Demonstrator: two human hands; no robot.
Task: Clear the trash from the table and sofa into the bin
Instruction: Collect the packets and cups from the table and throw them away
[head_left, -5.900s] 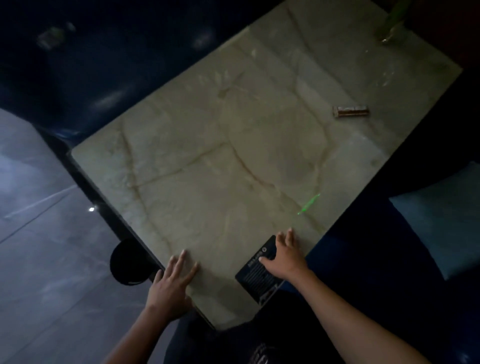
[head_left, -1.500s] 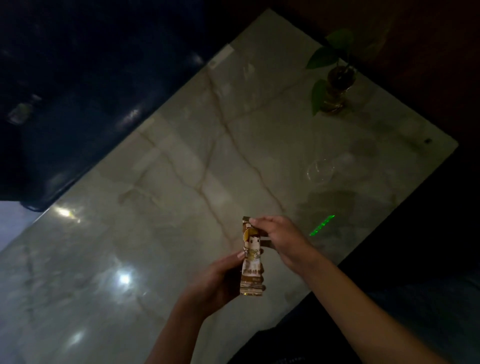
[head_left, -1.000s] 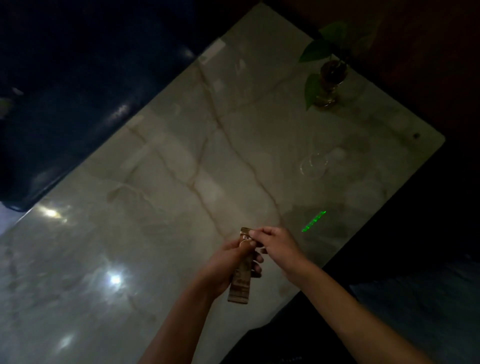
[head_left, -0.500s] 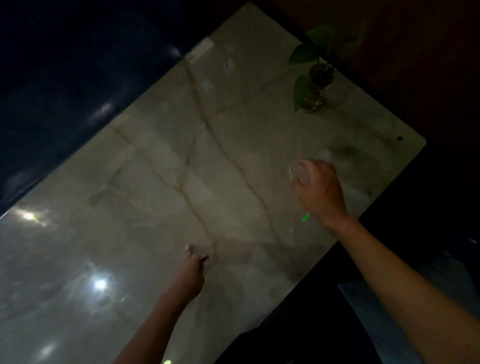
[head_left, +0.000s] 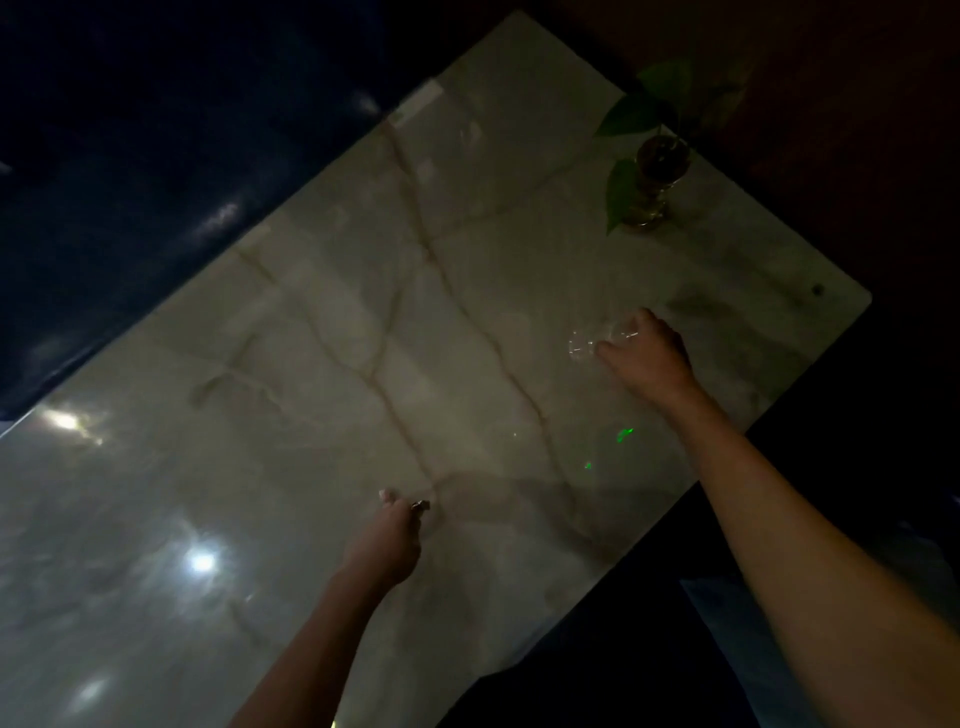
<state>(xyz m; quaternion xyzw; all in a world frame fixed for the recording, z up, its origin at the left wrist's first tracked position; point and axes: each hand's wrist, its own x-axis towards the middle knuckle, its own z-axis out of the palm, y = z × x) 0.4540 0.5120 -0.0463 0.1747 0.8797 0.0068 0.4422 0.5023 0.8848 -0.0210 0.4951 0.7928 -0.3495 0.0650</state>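
Over the marble table (head_left: 311, 364), my left hand (head_left: 384, 545) is closed as a fist around a snack wrapper (head_left: 421, 504). Only a small shiny tip of the wrapper shows past my fingers; the rest is hidden in the fist. My right hand (head_left: 647, 358) is stretched out to the table's right side, thumb and fingers wrapped around a clear plastic cup (head_left: 589, 340) that lies on the marble. The cup is faint and see-through in the dim light.
A leafy plant in a glass vase (head_left: 652, 176) stands at the far right corner. A dark blue sofa (head_left: 130, 182) runs along the table's left side. A pale cushion (head_left: 737, 649) lies lower right. Green light spots (head_left: 625, 434) fall on the marble.
Both hands held the wrapper together, then my left hand took it alone and dropped lower. My right hand reached out to the right and closed on the clear cup.
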